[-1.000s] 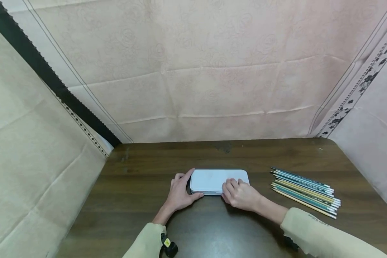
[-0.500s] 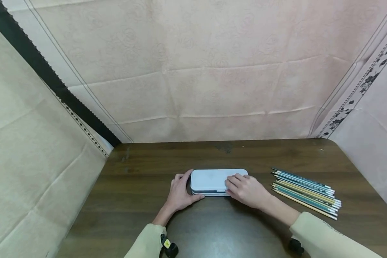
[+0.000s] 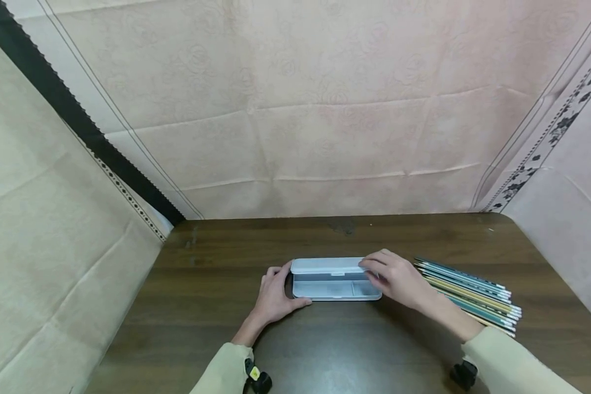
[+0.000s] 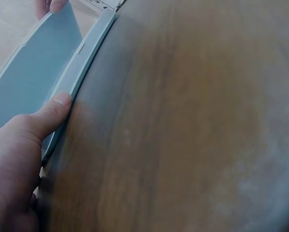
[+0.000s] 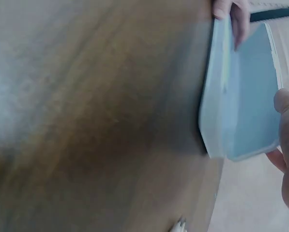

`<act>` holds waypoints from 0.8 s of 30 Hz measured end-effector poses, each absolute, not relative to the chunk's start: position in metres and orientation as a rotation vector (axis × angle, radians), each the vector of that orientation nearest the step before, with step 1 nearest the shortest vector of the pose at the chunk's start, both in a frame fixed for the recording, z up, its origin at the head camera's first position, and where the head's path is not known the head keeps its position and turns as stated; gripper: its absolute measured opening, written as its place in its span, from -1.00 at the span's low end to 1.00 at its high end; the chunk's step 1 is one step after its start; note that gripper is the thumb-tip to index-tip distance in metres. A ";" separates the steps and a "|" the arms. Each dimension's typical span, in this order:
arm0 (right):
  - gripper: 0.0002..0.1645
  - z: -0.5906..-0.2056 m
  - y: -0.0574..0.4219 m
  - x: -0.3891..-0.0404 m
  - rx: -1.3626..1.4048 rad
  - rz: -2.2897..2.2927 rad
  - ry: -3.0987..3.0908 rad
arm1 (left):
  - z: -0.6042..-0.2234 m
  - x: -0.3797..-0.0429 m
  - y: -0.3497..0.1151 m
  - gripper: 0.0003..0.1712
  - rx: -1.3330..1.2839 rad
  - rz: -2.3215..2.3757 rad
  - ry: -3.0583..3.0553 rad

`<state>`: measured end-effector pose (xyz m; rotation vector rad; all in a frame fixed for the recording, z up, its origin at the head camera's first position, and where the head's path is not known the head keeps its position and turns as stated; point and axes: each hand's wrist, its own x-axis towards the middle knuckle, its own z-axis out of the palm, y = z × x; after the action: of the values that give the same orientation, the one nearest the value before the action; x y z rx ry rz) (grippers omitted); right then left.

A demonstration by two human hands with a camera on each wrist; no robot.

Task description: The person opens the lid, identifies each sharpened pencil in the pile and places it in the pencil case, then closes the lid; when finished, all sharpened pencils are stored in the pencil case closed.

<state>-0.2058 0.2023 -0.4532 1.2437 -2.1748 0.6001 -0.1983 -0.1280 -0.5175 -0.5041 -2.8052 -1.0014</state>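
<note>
A pale blue pencil case (image 3: 320,291) lies on the table in the head view, its hinged lid (image 3: 325,265) swung partway up and the divided tray inside visible. My left hand (image 3: 274,295) grips the case's left end, thumb along the front edge and fingers round the back; in the left wrist view its thumb (image 4: 54,113) presses the near rim. At the lid's right end, my right hand (image 3: 396,276) pinches the raised edge. The right wrist view shows the right thumb (image 5: 284,101) on the edge of the lid (image 5: 258,96), with a finger behind it.
Right of the case lies a bundle of several pencils (image 3: 473,293) in green, yellow and blue, partly behind the right forearm. The brown wooden table (image 3: 216,246) ends at a pale cloth backdrop (image 3: 325,137).
The case's lid has risen from closed to partway up, uncovering the inside. My right hand has moved up and to the right with the lid's edge, while the left hand stays at the left end.
</note>
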 end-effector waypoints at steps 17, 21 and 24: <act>-0.68 -0.446 0.215 -0.232 0.829 1.078 -2.291 | -0.521 -0.198 -0.127 0.10 -0.467 -0.992 -2.835; -0.70 -0.447 0.215 -0.236 0.740 1.140 -2.337 | -0.520 -0.198 -0.127 0.11 -0.474 -0.987 -2.844; -0.71 -0.447 0.214 -0.239 0.690 1.173 -2.371 | -0.518 -0.198 -0.127 0.12 -0.483 -0.985 -2.839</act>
<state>-0.2391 0.2145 -0.4467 0.6897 -2.3712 1.1728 -0.1981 -0.1275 -0.5183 -0.4831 -2.8388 -0.9854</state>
